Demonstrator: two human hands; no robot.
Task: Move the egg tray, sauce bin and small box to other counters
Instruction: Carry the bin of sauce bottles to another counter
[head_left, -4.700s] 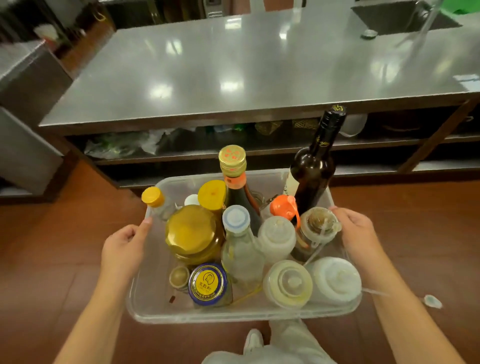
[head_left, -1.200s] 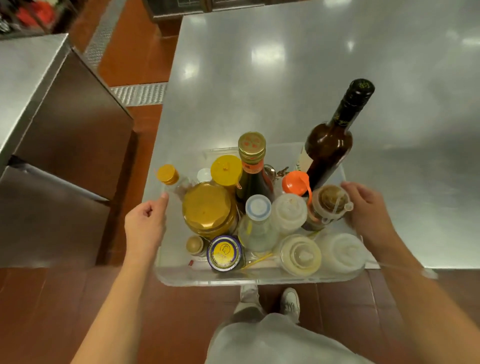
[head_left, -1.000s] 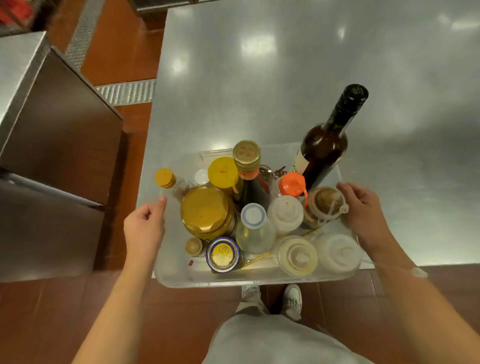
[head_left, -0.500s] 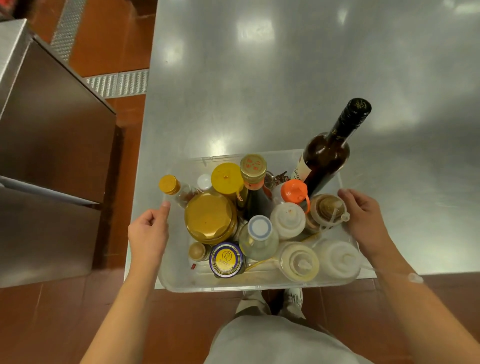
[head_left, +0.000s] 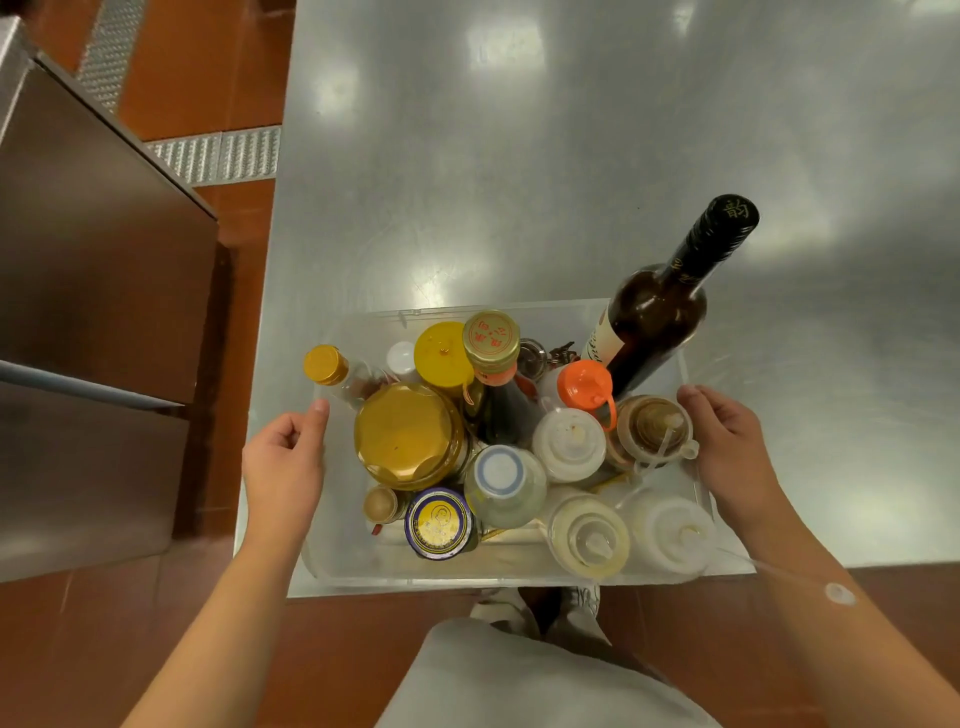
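Both hands (head_left: 283, 467) grip the sauce bin (head_left: 363, 569) on the steel counter (head_left: 519, 156)

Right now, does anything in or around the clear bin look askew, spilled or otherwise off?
The tall dark glass bottle leans over the clear plastic sauce bin's far right corner instead of standing upright. The bin sits at the steel counter's near edge. No spill shows.

1 clear sauce bin (head_left: 358, 564) on 1 steel table (head_left: 571, 156), roughly 12 bottles and jars packed inside, including 1 tall dark bottle (head_left: 654, 317). 2 hands: left hand (head_left: 283, 462), right hand (head_left: 730, 449).
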